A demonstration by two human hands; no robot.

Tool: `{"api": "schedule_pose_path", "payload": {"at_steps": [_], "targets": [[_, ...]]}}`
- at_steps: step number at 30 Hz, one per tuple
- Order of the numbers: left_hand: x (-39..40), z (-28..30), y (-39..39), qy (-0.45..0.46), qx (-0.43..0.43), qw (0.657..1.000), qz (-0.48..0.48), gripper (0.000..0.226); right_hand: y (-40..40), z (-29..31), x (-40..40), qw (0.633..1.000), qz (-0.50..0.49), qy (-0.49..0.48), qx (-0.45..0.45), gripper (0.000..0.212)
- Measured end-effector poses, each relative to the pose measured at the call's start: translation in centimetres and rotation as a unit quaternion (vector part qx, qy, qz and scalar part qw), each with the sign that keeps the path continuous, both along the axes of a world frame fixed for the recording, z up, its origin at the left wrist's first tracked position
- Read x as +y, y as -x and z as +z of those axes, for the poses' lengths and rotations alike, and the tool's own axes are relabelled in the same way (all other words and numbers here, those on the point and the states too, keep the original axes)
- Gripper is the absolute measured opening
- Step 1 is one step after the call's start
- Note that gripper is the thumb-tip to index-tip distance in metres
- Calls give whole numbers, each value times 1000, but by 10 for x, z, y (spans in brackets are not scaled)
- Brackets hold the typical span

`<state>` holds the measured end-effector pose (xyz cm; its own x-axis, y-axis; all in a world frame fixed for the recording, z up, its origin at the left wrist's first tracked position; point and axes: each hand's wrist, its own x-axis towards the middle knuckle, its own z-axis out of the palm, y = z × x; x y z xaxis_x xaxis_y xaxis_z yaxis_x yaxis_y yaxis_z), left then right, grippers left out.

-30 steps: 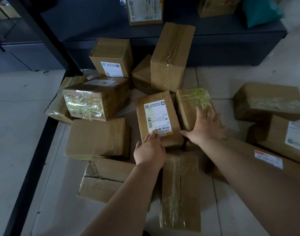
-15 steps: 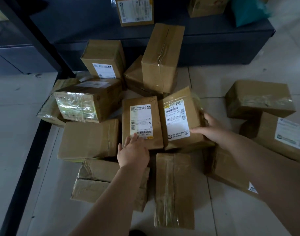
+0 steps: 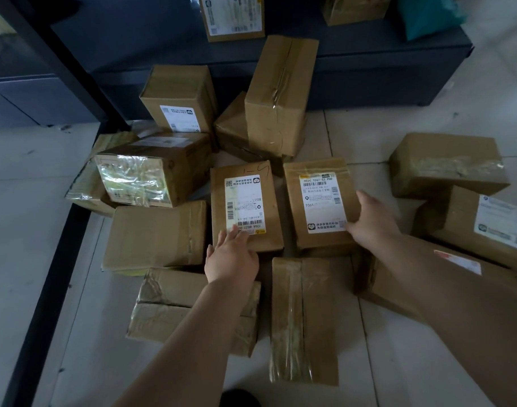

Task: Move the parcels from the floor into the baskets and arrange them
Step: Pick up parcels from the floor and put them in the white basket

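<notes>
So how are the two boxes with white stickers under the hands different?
The left box is narrower; the right box looks wider. The left box has pen marks above its sticker; the right box has none. The left hand lies flat on the left box's near end, while the right hand holds the right box's side edge. Both are brown cardboard, lying flat, sticker up.

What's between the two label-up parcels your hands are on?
Nothing: in the head view only a narrow dark gap separates the left labelled parcel, under the left hand, from the right labelled parcel, held by the right hand.
</notes>
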<state>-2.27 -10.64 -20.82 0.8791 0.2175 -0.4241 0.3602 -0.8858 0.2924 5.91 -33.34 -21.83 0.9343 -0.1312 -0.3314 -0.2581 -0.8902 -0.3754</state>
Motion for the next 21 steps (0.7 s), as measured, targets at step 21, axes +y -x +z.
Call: {"api": "schedule_pose_path", "payload": {"at_steps": [21], "targets": [[-12, 3, 62, -37, -128, 985, -112, 25, 111, -9, 56, 984, 115, -117, 62, 73]]}}
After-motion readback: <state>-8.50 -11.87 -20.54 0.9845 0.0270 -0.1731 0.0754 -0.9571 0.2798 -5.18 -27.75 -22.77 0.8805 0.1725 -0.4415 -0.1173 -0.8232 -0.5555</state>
